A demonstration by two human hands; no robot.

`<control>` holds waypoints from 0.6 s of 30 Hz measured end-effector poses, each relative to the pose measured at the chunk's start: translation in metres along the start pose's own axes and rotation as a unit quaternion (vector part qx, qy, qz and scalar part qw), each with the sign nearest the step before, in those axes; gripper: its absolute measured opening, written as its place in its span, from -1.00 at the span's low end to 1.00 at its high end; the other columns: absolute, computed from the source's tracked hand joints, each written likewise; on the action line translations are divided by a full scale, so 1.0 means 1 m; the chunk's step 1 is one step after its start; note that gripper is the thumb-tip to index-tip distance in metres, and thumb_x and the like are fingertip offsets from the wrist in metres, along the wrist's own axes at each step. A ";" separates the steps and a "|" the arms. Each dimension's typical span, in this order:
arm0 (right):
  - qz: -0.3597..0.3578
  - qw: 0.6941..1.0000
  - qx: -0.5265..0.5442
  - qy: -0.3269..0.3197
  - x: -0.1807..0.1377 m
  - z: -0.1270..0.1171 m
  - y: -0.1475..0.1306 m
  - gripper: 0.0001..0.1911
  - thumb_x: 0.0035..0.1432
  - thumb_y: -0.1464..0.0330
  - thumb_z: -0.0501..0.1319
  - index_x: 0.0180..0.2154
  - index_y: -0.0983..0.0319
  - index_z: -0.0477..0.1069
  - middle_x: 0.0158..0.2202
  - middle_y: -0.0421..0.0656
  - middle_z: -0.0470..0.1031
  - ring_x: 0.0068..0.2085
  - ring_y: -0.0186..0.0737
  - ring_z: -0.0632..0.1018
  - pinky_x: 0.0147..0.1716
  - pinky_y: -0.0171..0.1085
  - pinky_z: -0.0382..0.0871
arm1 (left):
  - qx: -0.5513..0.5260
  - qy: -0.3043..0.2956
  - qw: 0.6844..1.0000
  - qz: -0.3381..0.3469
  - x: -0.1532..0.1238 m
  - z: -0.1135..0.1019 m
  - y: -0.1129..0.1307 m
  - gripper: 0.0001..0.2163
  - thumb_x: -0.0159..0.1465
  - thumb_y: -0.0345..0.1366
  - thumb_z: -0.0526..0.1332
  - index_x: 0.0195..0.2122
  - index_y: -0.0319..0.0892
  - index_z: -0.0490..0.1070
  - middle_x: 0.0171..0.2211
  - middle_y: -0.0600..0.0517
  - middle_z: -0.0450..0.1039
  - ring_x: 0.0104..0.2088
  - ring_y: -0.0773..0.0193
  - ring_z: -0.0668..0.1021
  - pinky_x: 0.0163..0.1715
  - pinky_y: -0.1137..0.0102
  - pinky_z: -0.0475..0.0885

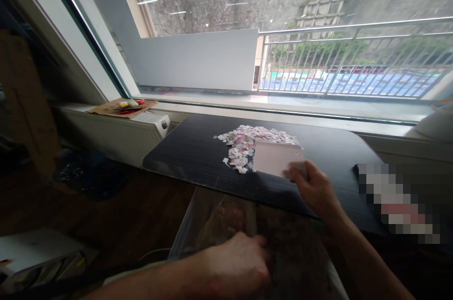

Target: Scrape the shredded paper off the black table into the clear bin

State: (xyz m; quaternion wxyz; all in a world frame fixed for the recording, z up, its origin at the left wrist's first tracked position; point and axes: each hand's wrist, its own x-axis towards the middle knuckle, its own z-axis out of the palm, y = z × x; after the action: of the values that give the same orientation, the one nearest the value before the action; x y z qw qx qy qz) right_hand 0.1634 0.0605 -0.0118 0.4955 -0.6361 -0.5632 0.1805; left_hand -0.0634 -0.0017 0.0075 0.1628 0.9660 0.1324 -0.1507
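One grip, the right hand (316,184), pinches a pale board (274,158) beside paper scraps (242,142) heaped on the dark surface (191,149); the left hand (242,257), near a clear bin (186,220), shows no readable grip. Gathering seems underway; next calls for a low, level board edge.

At twelve o'clock you face a window (212,17), with a metal railing (342,62) beyond the glass at two. Toward nine, you have a white radiator (116,135) with brown cardboard (102,109) on top (small red, yellow and white items (131,103) lie on it). Your eight o'clock holds a pale box (31,243).
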 end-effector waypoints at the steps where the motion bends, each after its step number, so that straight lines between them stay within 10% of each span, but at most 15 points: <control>1: -0.004 1.000 -0.019 0.001 -0.003 -0.003 -0.001 -0.78 0.07 0.14 0.19 -0.39 0.15 0.41 -0.51 -0.22 0.51 -0.48 -0.20 0.50 -0.42 -0.23 0.37 | -0.001 0.000 1.000 -0.006 -0.003 0.001 -0.002 -0.93 0.17 -0.40 0.27 -0.45 -0.24 0.50 -0.42 -0.05 0.47 -0.30 0.14 0.46 -0.70 0.32 0.08; 18: 0.013 0.999 -0.039 0.007 -0.020 -0.017 -0.009 -0.81 0.10 0.15 0.17 -0.42 0.12 0.35 -0.55 -0.25 0.44 -0.50 -0.22 0.42 -0.46 -0.25 0.28 | -0.004 -0.033 0.998 -0.044 -0.002 0.005 -0.006 -0.90 0.15 -0.36 0.24 -0.36 -0.22 0.53 -0.34 -0.08 0.49 -0.21 0.07 0.47 -0.62 0.28 0.08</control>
State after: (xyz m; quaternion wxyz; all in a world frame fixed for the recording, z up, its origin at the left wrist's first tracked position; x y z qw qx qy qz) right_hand 0.1655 0.0346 -0.0031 0.4719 -0.6637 -0.5578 0.1603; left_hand -0.0682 0.0012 0.0025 0.1639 0.9532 0.1697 -0.1893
